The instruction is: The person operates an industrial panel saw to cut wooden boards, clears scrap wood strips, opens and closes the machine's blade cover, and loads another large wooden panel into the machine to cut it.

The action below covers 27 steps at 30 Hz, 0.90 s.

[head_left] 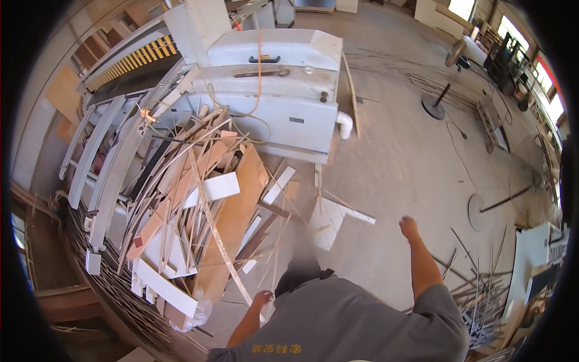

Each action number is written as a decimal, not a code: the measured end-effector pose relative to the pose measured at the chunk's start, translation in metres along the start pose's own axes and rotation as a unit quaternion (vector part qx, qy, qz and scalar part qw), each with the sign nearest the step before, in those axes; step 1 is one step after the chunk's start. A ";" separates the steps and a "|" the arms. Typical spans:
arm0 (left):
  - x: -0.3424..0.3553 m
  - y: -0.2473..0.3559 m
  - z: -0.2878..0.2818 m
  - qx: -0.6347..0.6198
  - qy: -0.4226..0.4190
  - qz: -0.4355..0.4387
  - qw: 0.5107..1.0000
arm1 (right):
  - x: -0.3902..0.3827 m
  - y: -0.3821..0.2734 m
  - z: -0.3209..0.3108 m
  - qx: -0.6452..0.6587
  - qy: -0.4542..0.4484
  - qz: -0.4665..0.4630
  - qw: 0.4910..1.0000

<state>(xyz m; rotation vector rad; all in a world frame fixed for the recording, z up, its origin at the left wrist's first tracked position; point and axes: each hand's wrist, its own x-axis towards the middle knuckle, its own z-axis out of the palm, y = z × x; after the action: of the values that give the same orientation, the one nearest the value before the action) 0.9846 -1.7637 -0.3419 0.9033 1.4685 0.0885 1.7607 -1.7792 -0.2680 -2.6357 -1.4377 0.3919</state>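
My left hand (262, 298) is low in the view, its fingers curled; what they hold, if anything, I cannot make out. Just beside it ends a long narrow speckled strip (212, 224), which lies slanted over the scrap pile; whether hand and strip touch I cannot tell. Out to the right, my right hand (409, 227) is closed in a loose fist over the concrete floor, with nothing visible in it. The scrap pile left of me holds thin wood strips, a wide tan board (228, 212), and white board offcuts (221, 186).
Behind the pile stands a large pale machine (274, 90) with an orange hose (259, 72). Metal rails (96, 157) run along the left. White offcuts (329, 220) lie on the floor ahead. At right are round-based stands (433, 106), a cable, and a heap of thin rods (482, 308).
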 end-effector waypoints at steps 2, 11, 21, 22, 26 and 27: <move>0.009 0.029 0.006 0.230 -0.041 0.167 0.958 | 0.090 -0.082 -0.046 0.131 0.065 -0.017 0.989; 0.132 0.178 -0.031 -0.183 0.037 -0.027 0.982 | 0.320 -0.450 -0.217 0.130 0.111 -0.247 0.954; 0.203 0.316 -0.111 0.367 0.221 0.338 0.838 | 0.602 -0.685 -0.243 0.155 0.188 -0.394 0.886; 0.217 0.342 -0.108 0.451 0.265 0.388 0.759 | 0.641 -0.700 -0.229 0.132 0.209 -0.395 0.885; 0.239 0.413 -0.089 0.245 0.204 0.114 0.941 | 0.736 -0.752 -0.217 0.010 0.115 -0.373 0.921; 0.244 0.434 -0.089 0.235 0.208 0.094 0.945 | 0.745 -0.752 -0.203 0.079 0.139 -0.380 0.911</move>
<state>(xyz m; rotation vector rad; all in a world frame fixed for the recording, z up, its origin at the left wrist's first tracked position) 1.1472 -1.2887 -0.2794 1.4812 1.8305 0.0736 1.5942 -0.7405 -0.0339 -1.7146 -2.0419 0.0338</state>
